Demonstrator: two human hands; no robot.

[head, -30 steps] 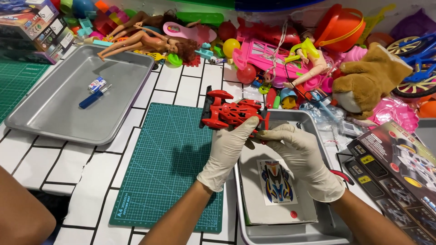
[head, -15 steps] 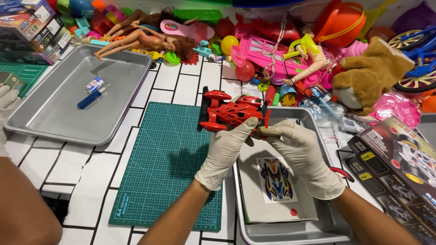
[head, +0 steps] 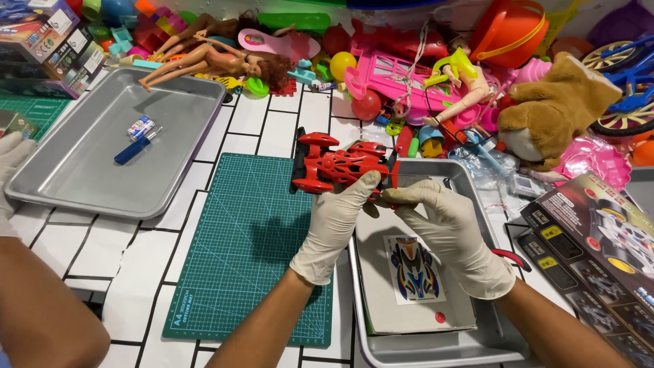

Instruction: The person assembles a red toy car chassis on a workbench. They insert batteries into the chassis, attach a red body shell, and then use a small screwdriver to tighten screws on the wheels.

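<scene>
Both gloved hands grip red toy car (head: 340, 165) above green cutting mat (head: 238, 252): left hand (head: 335, 225) underneath, right hand (head: 449, 235) at rear.

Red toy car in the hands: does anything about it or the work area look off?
Nothing looks damaged or spilled. The left hand and right hand hold the red toy car level above the green cutting mat. The toy pile behind is jumbled, dolls lying flat.

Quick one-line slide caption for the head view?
Gloved left hand and right hand hold a red toy car body above a green cutting mat and steel tray.
</scene>
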